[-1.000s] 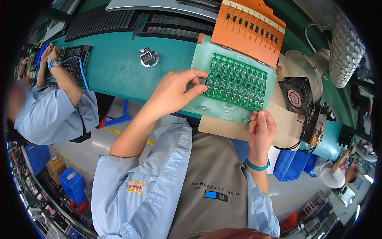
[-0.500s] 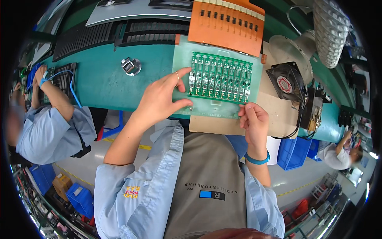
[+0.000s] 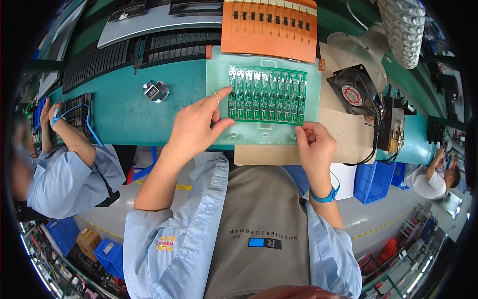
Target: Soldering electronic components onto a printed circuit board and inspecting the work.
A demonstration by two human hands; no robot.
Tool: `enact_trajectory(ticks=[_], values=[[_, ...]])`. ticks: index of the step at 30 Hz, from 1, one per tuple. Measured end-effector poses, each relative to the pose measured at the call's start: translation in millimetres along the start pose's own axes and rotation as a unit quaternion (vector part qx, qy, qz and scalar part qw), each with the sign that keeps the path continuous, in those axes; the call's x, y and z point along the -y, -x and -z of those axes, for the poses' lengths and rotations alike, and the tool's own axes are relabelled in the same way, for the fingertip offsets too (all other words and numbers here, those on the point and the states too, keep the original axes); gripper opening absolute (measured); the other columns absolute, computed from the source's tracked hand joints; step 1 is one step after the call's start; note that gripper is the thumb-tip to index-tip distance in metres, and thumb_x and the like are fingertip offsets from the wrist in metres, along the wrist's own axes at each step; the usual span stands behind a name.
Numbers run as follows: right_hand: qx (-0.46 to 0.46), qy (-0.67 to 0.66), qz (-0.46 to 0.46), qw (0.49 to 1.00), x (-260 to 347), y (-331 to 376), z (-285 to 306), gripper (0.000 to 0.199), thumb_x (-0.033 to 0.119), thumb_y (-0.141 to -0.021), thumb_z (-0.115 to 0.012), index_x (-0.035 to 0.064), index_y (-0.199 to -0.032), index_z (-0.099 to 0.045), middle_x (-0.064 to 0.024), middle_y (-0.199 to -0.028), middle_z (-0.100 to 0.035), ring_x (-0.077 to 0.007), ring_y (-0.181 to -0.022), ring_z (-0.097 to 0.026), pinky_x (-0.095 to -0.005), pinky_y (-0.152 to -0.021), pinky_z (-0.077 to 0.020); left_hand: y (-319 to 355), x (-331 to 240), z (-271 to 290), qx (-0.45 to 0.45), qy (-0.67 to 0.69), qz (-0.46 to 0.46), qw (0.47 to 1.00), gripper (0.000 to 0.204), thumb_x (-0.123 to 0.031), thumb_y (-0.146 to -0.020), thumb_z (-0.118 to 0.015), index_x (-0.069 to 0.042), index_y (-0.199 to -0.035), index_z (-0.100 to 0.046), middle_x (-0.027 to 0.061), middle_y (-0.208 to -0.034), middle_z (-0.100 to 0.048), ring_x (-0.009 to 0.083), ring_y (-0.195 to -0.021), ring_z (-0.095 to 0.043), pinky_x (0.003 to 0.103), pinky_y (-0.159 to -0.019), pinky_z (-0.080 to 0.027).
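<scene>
A green circuit board panel [image 3: 267, 94], made up of several narrow strips with small components, lies on a pale translucent fixture plate [image 3: 214, 74]. At its left edge is my left hand [image 3: 196, 124], thumb and forefinger spread apart; the forefinger tip touches the edge and the thumb tip is near the lower left corner. My right hand [image 3: 317, 142] is closed at the lower right corner, thumb against the panel and the other fingers curled. Hinged at the plate's far side, an orange cover [image 3: 269, 37] with a row of black pieces stands raised.
A small metal counter [image 3: 156, 91] stands on the green bench mat [image 3: 189, 74] to the left. Black slotted racks [image 3: 99, 65] are farther back. On the right are a black fan [image 3: 352, 94], a metal hood [image 3: 353, 52] and a flexible duct [image 3: 404, 30]. A co-worker's arm [image 3: 69, 132] is at far left.
The panel was slightly slanted and now sits squarer to the plate. My right fingers have shifted at its corner; my left hand keeps its spread along the left edge. The whole view has shifted slightly.
</scene>
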State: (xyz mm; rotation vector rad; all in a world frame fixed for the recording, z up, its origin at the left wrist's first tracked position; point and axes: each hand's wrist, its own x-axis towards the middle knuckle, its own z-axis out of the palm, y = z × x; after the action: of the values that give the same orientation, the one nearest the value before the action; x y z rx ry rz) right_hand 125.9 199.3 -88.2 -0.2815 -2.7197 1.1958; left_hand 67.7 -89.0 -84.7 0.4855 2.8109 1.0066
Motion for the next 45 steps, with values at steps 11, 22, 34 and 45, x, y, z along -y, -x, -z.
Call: enact_trajectory(ticks=[11, 22, 34, 45], values=[[0.141, 0.160, 0.032, 0.977, 5, -28, 21, 0.013, 0.013, -0.085, -0.077, 0.0054, -0.082, -0.067, -0.0100, -0.065, -0.065, -0.0280, -0.056, -0.061, -0.0378, -0.055, -0.0497, -2, -5, 1, -0.005, 0.004, 0.014, 1.000, 0.067, -0.011, -0.082, -0.084, -0.016, -0.145, -0.063, -0.0024, -0.071, -0.056, 0.0155, -0.063, -0.051, 0.029, -0.061, -0.042], [0.168, 0.268, 0.045, 0.948, 8, -33, 25, 0.017, 0.020, -0.086, -0.078, 0.0085, -0.084, -0.066, -0.0117, -0.066, -0.068, -0.0335, -0.060, -0.067, -0.0431, -0.057, -0.0524, 1, -6, -3, -0.014, -0.012, -0.005, 1.000, 0.065, -0.013, -0.082, -0.084, -0.013, -0.144, -0.063, -0.0020, -0.072, -0.055, 0.0154, -0.063, -0.053, 0.030, -0.060, -0.044], [0.090, 0.168, 0.086, 0.978, -2, -35, 18, 0.013, 0.013, -0.086, -0.075, 0.0101, -0.096, -0.068, -0.0070, -0.090, -0.075, -0.0321, -0.073, -0.070, -0.0401, -0.064, -0.0535, -13, -11, 9, -0.001, 0.013, 0.009, 1.000, 0.062, -0.013, -0.083, -0.083, -0.010, -0.142, -0.063, -0.0002, -0.071, -0.058, 0.0163, -0.062, -0.054, 0.029, -0.060, -0.046], [0.078, 0.021, 0.139, 0.987, -37, -12, 17, 0.016, 0.005, -0.095, -0.069, 0.0006, -0.111, -0.069, -0.0087, -0.085, -0.066, -0.0192, -0.068, -0.057, -0.0314, -0.064, -0.0499, -163, -19, 49, -0.176, -0.019, 0.069, 0.982, 0.063, -0.033, -0.083, -0.080, 0.002, -0.130, -0.057, 0.0230, -0.118, -0.065, 0.0421, -0.105, -0.067, 0.047, -0.091, -0.056]])
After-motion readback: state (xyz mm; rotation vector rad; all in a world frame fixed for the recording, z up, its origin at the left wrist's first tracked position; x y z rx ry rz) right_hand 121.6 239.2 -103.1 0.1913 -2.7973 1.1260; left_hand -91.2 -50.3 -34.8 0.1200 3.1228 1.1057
